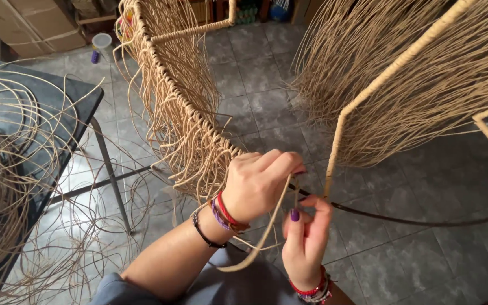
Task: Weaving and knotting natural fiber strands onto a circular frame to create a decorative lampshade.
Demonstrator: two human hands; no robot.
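My left hand (261,181) is closed around the dark metal rod (413,220) of a frame, where the cane wrapping (199,130) ends, and pinches a flat tan cane strand (266,234). The strand loops down below my wrist and curves back toward my lap. My right hand (306,237) sits just under the left one, thumb and fingers closed on the same strand beside the rod. A cane-wrapped upright bar (368,93) rises from the rod just right of my hands. Many loose strands (413,73) hang from the frame above.
A dark metal-legged table (57,107) at left carries coiled loose cane (1,186). Grey tiled floor (255,90) lies below the frame. Cardboard boxes (40,22) and a small white cup (101,40) stand at the back left.
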